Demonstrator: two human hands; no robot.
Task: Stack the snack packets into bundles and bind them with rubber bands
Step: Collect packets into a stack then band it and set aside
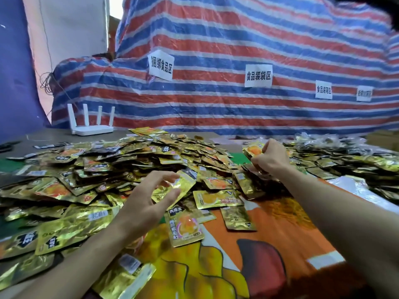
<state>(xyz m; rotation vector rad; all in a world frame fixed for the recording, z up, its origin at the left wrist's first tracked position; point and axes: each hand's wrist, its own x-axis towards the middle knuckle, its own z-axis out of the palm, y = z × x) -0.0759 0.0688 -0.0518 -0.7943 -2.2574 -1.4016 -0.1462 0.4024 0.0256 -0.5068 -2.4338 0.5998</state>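
Observation:
A big heap of gold foil snack packets (pixel 121 160) covers the table from the left edge to the middle. My left hand (pixel 149 197) hovers over the heap's near side with fingers spread, its fingertips touching one gold packet (pixel 174 188). Farther right, my right hand (pixel 269 158) is curled round a small stack of packets (pixel 252 151) and holds it upright above the table. Single packets (pixel 218 198) lie loose on the orange printed cloth (pixel 269 234) between my arms. No rubber band is visible.
A second spread of packets and clear bags (pixel 336 156) lies at the right. A white router (pixel 92 126) stands at the back left. A red, white and blue striped tarp (pixel 237 50) with paper labels rises behind the table.

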